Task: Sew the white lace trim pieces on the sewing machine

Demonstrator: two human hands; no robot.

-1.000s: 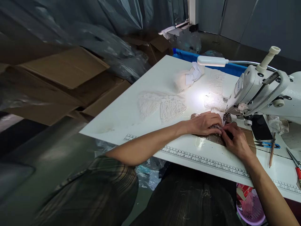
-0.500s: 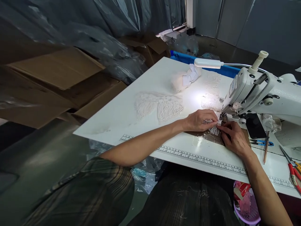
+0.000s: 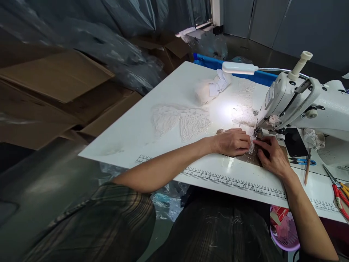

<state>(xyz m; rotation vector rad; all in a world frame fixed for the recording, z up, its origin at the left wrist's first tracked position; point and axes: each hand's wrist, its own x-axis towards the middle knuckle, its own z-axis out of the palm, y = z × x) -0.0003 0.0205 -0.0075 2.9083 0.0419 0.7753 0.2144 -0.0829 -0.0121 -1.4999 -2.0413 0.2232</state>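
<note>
A white lace piece (image 3: 252,144) lies at the needle area of a white sewing machine (image 3: 289,103), with more lace (image 3: 244,115) stretching behind it. On its left side, my left hand (image 3: 233,142) is closed, its curled fingers pressed on the lace edge. My right hand (image 3: 272,156) grips the right edge with bent fingers, just in front of the presser foot. Both hands rest over a brown patch (image 3: 249,159) on the table. The fingertips of my left hand are partly hidden.
Lace pieces (image 3: 195,125) and a pale fabric bundle (image 3: 212,89) lie on the white table (image 3: 131,134). A lamp (image 3: 238,68) hangs above. To the right are a phone (image 3: 295,142), blue thread snips (image 3: 302,161), a pencil (image 3: 307,169) and red-handled scissors (image 3: 338,194).
My left hand has turned from a raised pinch to lying lower on the lace, its knuckles up. The lace is straighter between the hands. The view has shifted slightly.
</note>
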